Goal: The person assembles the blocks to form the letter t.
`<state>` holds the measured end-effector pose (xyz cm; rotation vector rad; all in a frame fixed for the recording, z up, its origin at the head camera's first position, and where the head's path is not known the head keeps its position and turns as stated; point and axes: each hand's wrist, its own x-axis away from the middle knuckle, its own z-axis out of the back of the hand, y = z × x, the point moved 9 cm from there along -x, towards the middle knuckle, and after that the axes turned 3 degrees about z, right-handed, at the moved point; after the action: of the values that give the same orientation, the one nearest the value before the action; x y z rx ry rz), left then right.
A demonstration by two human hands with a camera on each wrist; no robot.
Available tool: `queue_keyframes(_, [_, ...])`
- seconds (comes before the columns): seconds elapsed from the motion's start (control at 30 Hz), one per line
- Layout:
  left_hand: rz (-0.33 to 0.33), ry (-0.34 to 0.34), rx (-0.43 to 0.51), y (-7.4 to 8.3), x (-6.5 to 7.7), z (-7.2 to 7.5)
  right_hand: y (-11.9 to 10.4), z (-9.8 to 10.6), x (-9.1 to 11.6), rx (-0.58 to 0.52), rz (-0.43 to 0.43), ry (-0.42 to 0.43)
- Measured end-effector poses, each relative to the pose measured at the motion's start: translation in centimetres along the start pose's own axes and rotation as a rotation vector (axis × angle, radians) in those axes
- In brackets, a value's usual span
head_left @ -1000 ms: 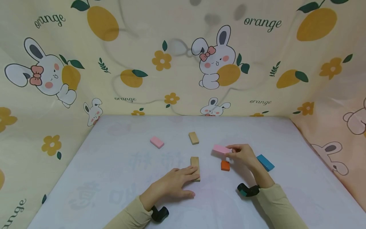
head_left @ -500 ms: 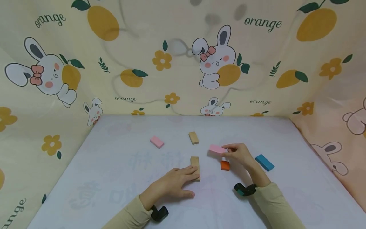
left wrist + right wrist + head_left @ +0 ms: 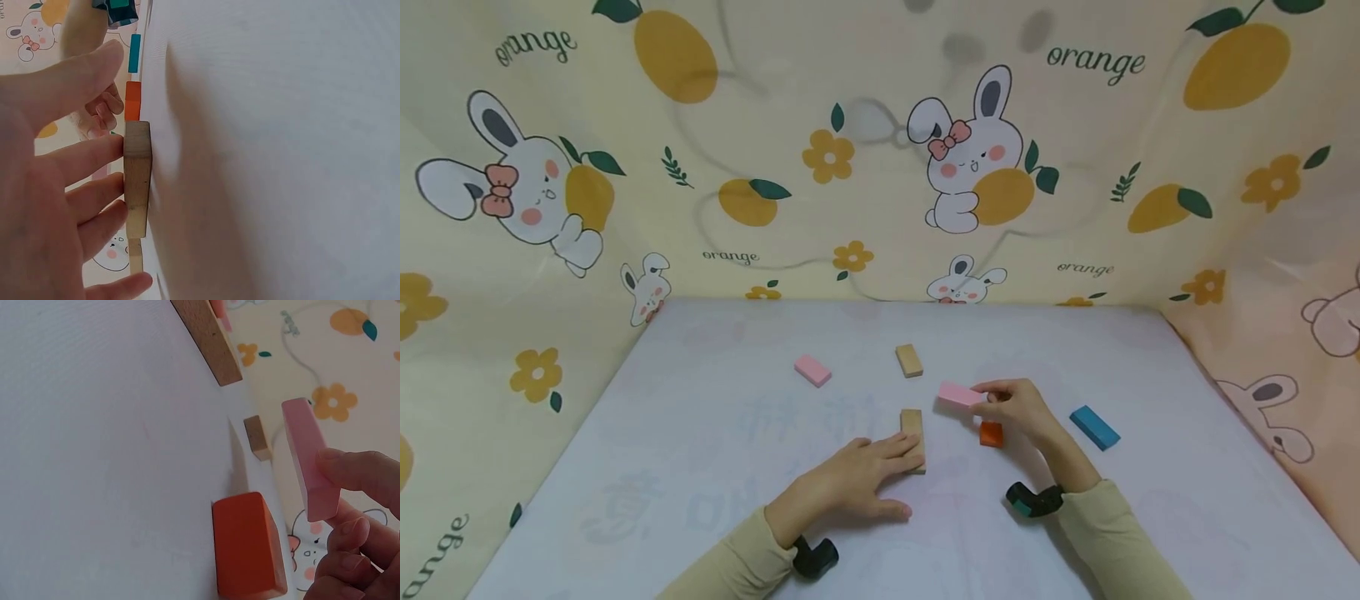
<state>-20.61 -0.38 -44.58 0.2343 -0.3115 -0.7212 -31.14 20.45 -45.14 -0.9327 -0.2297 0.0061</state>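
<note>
My right hand [image 3: 1017, 408] pinches one end of a pink block [image 3: 958, 395] between thumb and fingers, holding it off the table; the right wrist view shows the pink block [image 3: 306, 456] clear of the surface. Just below it lies an orange block [image 3: 991, 434], partly behind that hand. My left hand [image 3: 857, 479] rests its fingertips on a long wooden block [image 3: 912, 425] that lies flat in the middle. In the left wrist view those straight fingers touch the top of the wooden block [image 3: 137, 169], and the thumb stands apart from it.
On the white table [image 3: 700, 433], a second pink block [image 3: 812, 371] lies at the back left and a shorter wooden block [image 3: 909, 361] at the back middle. A blue block [image 3: 1095, 427] lies right of my right hand. A printed cloth [image 3: 880, 167] hangs behind.
My right hand has carried the pink block a little to the left, toward the long wooden block. My left hand stays on that wooden block.
</note>
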Motion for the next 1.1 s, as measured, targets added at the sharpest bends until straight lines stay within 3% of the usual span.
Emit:
queue_keyframes(0.63, [0.002, -0.02, -0.027, 0.2, -0.1, 0.0, -0.1, -1.3, -0.9, -0.046, -0.006, -0.017])
queue_keyframes(1.1, [0.01, -0.04, -0.008, 0.0, -0.2, 0.0, -0.6, -2.2, -1.7, -0.052, 0.068, -0.087])
